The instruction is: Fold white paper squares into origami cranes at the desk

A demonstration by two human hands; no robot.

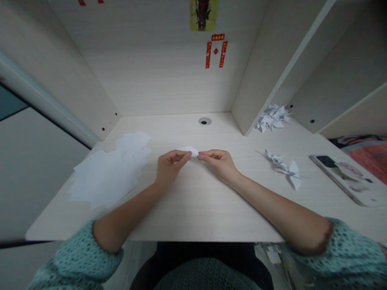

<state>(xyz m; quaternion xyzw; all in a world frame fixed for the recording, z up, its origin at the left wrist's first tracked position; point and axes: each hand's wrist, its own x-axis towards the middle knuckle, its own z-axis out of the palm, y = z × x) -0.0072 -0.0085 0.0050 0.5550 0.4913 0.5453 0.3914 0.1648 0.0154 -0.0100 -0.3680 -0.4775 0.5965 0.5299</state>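
Note:
A small folded piece of white paper [191, 151] is held just above the pale wooden desk [193, 209], near its middle. My left hand [169, 166] pinches its left end with fingers pressed together. My right hand [218, 161] pinches its right end the same way. Both forearms reach in from the near edge, with teal knitted sleeves pushed up to the elbows.
A loose stack of white paper sheets [110, 171] lies at the left. Folded paper figures [284, 167] lie at the right, with a pile of more [272, 117] in the right alcove. A phone [344, 177] rests at the far right. A cable hole [204, 121] is at the back.

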